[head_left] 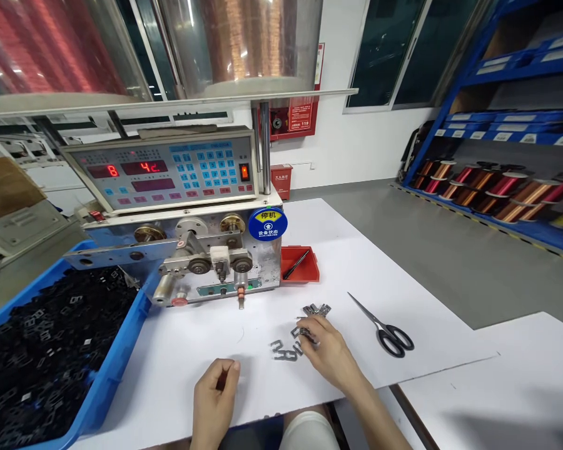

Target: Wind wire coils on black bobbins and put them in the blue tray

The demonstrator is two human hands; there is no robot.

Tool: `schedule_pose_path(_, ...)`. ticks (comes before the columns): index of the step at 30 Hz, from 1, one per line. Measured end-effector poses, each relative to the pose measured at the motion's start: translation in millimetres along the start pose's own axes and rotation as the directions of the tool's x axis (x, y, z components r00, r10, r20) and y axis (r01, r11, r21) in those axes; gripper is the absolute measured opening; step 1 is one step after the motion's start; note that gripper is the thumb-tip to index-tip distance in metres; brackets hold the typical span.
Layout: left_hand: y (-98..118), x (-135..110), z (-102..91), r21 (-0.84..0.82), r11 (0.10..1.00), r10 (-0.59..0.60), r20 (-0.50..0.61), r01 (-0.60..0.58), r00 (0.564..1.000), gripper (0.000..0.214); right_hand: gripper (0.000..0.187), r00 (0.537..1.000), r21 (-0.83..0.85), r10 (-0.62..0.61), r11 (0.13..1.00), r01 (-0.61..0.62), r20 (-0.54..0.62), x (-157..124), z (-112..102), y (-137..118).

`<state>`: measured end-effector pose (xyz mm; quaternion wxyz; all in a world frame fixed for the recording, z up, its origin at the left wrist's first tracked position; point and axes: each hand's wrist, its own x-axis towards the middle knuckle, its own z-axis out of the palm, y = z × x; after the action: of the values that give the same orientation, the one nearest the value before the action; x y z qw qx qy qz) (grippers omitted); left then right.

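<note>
My right hand (331,356) reaches down over a loose group of small grey U-shaped metal pieces (286,355) on the white tabletop. Its thumb and fingers are closed around one or more of these pieces, partly hidden beneath the fingertips. Further pieces lie just beyond and to the left of the fingers. My left hand (214,400) rests near the table's front edge, loosely curled with thumb against forefinger, and no object shows in it. To the right of my right hand lie black-handled scissors (385,328), slightly spread.
A winding machine (216,250) with a lit control panel (169,169) stands ahead, below large wire spools (244,44). A blue crate (117,375) of dark small parts is at left. A red tray (304,265) holds a black pen-like tool. Blue shelving (473,78) stands far right.
</note>
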<state>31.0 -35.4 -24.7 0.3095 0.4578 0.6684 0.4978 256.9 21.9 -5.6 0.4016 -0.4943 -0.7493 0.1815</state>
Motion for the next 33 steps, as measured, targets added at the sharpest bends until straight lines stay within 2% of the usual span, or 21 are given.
schedule_pose_path(2, 5, -1, 5.7, -0.068, 0.997, -0.033, 0.055, 0.037, 0.998, 0.038, 0.021, 0.999, 0.054, -0.029, 0.998, 0.028, 0.029, -6, 0, -13)
schedule_pose_path(4, 10, -3, 14.7, -0.175, 0.982, -0.042, 0.168, 0.072, 0.985, 0.036, 0.027, 0.996, 0.093, -0.079, 0.993, 0.075, 0.04, -11, 6, -25)
schedule_pose_path(6, 14, -6, 24.5, -0.268, 0.959, -0.016, 0.278, 0.094, 0.96, 0.04, 0.034, 0.992, 0.12, -0.111, 0.987, 0.104, 0.054, -14, 15, -35)
schedule_pose_path(8, 14, -8, 32.1, -0.317, 0.943, 0.012, 0.328, 0.099, 0.945, 0.037, 0.037, 0.99, 0.147, -0.119, 0.983, 0.106, 0.082, -15, 24, -41)
schedule_pose_path(13, 6, -3, 33.3, -0.419, 0.892, -0.013, 0.351, 0.17, 0.936, 0.027, 0.03, 0.99, 0.259, -0.084, 0.964, 0.051, 0.117, -15, 33, -47)
schedule_pose_path(20, -1, 2, 25.9, -0.568, 0.774, -0.057, 0.378, 0.28, 0.924, 0.031, 0.037, 0.971, 0.451, -0.053, 0.89, -0.06, 0.235, -12, 30, -47)
schedule_pose_path(26, 5, 0, 23.8, -0.616, 0.691, -0.081, 0.453, 0.377, 0.888, 0.037, 0.031, 0.964, 0.438, -0.04, 0.895, -0.082, 0.263, -12, 29, -47)
schedule_pose_path(33, 2, 1, 23.4, -0.647, 0.64, -0.105, 0.461, 0.415, 0.881, 0.035, 0.032, 0.957, 0.456, -0.079, 0.888, -0.059, 0.278, -9, 29, -48)
